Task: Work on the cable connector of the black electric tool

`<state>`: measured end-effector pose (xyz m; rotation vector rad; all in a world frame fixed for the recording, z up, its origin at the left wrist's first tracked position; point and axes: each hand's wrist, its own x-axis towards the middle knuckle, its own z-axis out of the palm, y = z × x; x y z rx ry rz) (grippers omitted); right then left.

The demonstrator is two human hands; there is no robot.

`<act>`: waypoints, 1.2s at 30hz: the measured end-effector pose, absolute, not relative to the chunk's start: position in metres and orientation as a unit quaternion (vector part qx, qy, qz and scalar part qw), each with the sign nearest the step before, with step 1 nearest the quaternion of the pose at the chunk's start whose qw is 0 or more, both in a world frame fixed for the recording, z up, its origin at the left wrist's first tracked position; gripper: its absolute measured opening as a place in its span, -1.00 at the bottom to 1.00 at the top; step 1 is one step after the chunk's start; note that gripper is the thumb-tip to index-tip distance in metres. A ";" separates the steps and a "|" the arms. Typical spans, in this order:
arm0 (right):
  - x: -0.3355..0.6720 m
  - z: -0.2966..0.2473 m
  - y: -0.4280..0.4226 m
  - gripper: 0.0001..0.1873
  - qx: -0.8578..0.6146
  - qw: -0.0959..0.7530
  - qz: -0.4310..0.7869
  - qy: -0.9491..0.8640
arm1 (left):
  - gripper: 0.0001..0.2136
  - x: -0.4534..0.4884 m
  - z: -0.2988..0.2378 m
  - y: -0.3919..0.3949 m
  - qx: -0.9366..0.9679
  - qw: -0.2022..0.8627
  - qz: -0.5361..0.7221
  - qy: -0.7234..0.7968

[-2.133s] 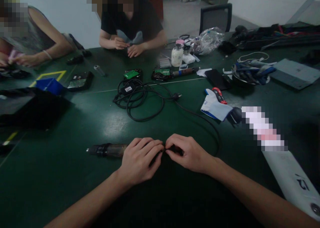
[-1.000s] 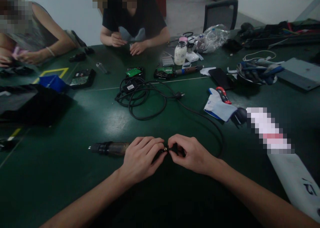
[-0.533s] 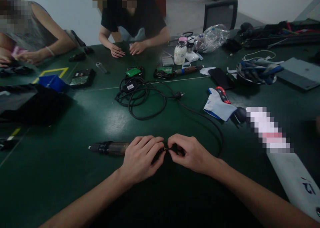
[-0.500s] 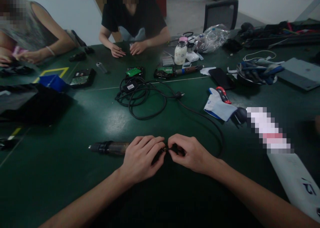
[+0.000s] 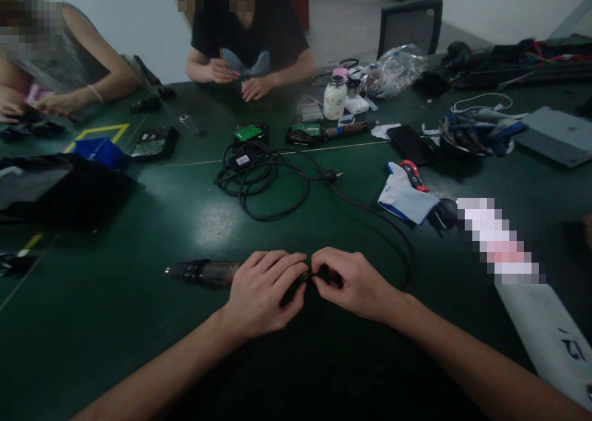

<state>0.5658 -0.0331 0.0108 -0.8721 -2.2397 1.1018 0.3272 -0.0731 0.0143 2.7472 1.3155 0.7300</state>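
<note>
An electric screwdriver (image 5: 206, 272) with a dark body lies across the table in front of me, its metal tip pointing left. My left hand (image 5: 266, 294) is wrapped over its rear end. There a small round socket shows between my fingertips. Facing it, my right hand (image 5: 349, 282) pinches the black plug (image 5: 333, 277) of a cable, mostly covered by my fingers. Plug and socket are very close; whether they touch I cannot tell. From my right hand the black cable (image 5: 411, 254) curves up and back to a loose coil (image 5: 272, 217) with a black adapter box (image 5: 241, 159).
Two people sit across the table. Green circuit boards (image 5: 250, 133), another screwdriver (image 5: 354, 128), a flowered bottle (image 5: 334, 98) and a phone (image 5: 409, 145) lie beyond the coil. On the right are a glove (image 5: 404, 196) and a long white object (image 5: 541, 322). A black bag-like object (image 5: 55, 193) sits left.
My hands hold almost the same pose, with the plug and socket close together. Across the table, a person in black has raised one hand from the tabletop. The view has shifted slightly.
</note>
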 end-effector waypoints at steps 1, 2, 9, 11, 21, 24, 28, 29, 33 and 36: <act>0.566 0.011 -0.033 -0.84 -0.319 0.248 0.404 -0.821 | -0.79 0.327 0.015 -0.073 0.878 0.008 0.234 0.418; 0.566 0.011 -0.033 -0.84 -0.318 0.249 0.404 -0.821 | -0.80 0.327 0.015 -0.073 0.878 0.011 0.236 0.417; 0.566 0.011 -0.033 -0.85 -0.318 0.250 0.401 -0.821 | -0.89 0.328 0.013 -0.071 0.870 0.000 0.241 0.430; 0.565 0.011 -0.034 -0.85 -0.320 0.254 0.399 -0.821 | -0.88 0.328 0.013 -0.072 0.871 -0.005 0.240 0.429; 0.565 0.014 -0.033 -0.85 -0.323 0.249 0.400 -0.821 | -0.92 0.327 0.012 -0.072 0.871 -0.003 0.236 0.432; 0.565 0.013 -0.034 -0.84 -0.325 0.250 0.401 -0.819 | -0.86 0.327 0.014 -0.072 0.872 -0.007 0.230 0.431; 0.564 0.012 -0.034 -0.84 -0.322 0.255 0.401 -0.819 | -0.80 0.327 0.015 -0.072 0.879 0.003 0.227 0.419; 0.564 0.012 -0.034 -0.84 -0.323 0.255 0.401 -0.819 | -0.82 0.327 0.014 -0.072 0.879 0.002 0.230 0.419; 0.565 0.013 -0.034 -0.85 -0.323 0.250 0.401 -0.820 | -0.91 0.327 0.013 -0.071 0.872 -0.009 0.233 0.430; 0.565 0.013 -0.033 -0.84 -0.323 0.244 0.407 -0.819 | -0.85 0.328 0.014 -0.071 0.875 -0.003 0.229 0.427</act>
